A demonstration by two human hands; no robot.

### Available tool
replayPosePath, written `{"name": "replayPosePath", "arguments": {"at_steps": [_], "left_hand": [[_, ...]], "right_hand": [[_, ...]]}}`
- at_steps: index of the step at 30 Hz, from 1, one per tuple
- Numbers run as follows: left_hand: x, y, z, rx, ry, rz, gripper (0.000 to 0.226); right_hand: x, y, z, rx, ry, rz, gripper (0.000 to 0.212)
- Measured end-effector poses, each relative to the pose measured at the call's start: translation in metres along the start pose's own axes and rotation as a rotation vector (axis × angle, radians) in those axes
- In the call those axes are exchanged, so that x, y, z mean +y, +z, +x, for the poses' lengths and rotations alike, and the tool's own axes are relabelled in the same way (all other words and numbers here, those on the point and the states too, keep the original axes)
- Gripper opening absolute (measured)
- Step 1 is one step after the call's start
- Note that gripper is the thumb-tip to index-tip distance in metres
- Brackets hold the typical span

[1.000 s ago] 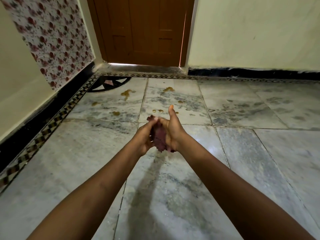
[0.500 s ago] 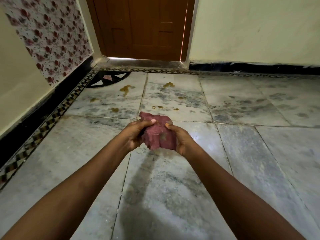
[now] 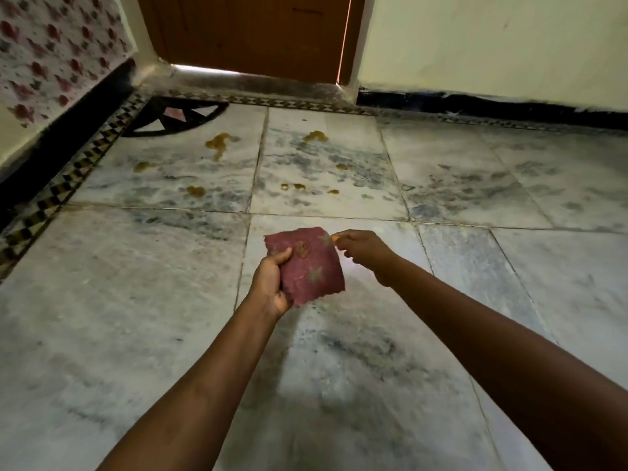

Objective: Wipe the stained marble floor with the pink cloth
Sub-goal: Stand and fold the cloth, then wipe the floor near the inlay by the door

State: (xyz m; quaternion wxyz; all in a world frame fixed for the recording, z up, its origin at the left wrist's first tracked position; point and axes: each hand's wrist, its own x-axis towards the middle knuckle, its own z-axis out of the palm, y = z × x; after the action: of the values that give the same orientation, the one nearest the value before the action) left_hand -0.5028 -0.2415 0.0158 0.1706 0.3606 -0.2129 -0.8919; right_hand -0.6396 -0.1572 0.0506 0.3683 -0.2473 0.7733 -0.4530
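Pink cloth [image 3: 307,266] held above the marble floor [image 3: 102,300], the left hand [image 3: 272,283] closed around its near edge while the right hand [image 3: 360,249] pinches its far corner, stretching it flat. Brownish marks already show on the fabric. Ahead, yellow-brown stains [image 3: 217,144] dot the tiles near the wooden door [image 3: 251,28]; the wiping, by this view, remains undone.

Single head-worn wide-angle view, looking forward and down along both outstretched forearms; marble floor [image 3: 136,334] fills frame, wooden door [image 3: 251,28] and walls at top edge.
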Motion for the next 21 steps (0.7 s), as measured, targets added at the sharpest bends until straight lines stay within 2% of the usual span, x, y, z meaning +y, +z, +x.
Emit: {"name": "replayPosePath", "arguments": {"at_steps": [5, 9, 14, 17, 21], "left_hand": [[0.03, 0.001, 0.047, 0.151, 0.001, 0.037, 0.033], [0.063, 0.031, 0.101, 0.165, 0.038, 0.079, 0.026], [0.065, 0.071, 0.154, 0.152, 0.049, 0.075, 0.022], [0.067, 0.083, 0.19, 0.251, 0.092, 0.056, 0.025], [0.071, 0.088, 0.237, 0.387, 0.165, 0.003, 0.035]], "right_hand": [[0.012, -0.024, 0.061, 0.043, 0.095, -0.22, 0.032], [0.011, -0.047, 0.107, 0.093, 0.102, -0.31, 0.036], [0.019, -0.085, 0.166, 0.043, 0.064, -0.419, 0.044], [0.033, -0.105, 0.215, 0.023, -0.022, -0.508, 0.046], [0.046, -0.113, 0.271, -0.117, -0.329, -0.74, 0.05]]}}
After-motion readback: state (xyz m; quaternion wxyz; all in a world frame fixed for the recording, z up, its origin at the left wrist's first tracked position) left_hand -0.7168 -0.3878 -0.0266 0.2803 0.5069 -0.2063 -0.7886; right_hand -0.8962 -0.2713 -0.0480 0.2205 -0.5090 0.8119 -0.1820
